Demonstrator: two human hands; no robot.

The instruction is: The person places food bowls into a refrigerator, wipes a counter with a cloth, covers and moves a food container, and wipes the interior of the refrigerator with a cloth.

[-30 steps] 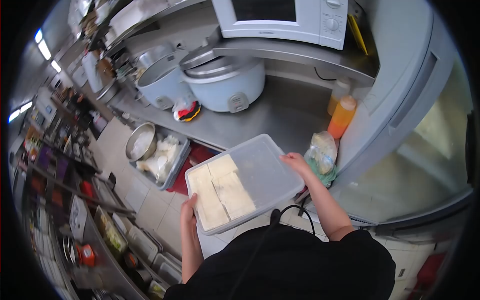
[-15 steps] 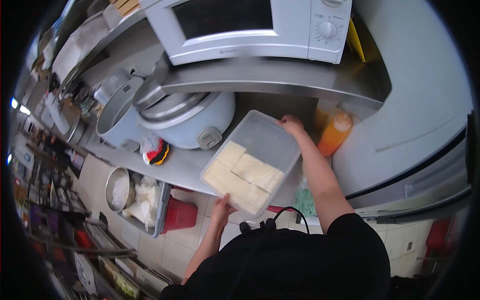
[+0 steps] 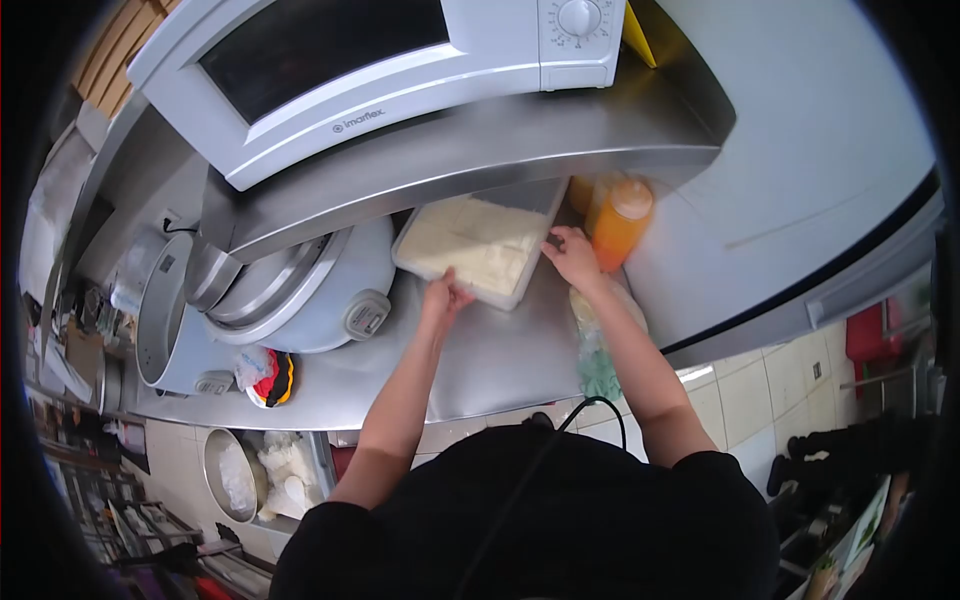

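Note:
A clear plastic container (image 3: 512, 298) with pale flat slabs (image 3: 470, 240) in it is over the steel counter (image 3: 480, 365), its far part hidden beneath the shelf. My left hand (image 3: 445, 298) grips its near edge, fingers beneath and thumb on top. At the container's right side is my right hand (image 3: 573, 255), its fingers bent against the edge. Just right of that hand stands an orange squeeze bottle (image 3: 622, 225). A plastic bag with green at its end (image 3: 598, 360) lies under my right forearm.
A white microwave (image 3: 330, 80) sits on the steel shelf (image 3: 480, 140) above the container. Left of it are a lidded rice cooker (image 3: 340, 290) and an open cooker (image 3: 165, 320). A metal bowl (image 3: 232, 475) is low at the left; a person's dark-clothed legs (image 3: 850, 450) show at right.
The container has moved forward over the counter and partly under the shelf, with both hands following. The view has shifted closer to the counter and microwave.

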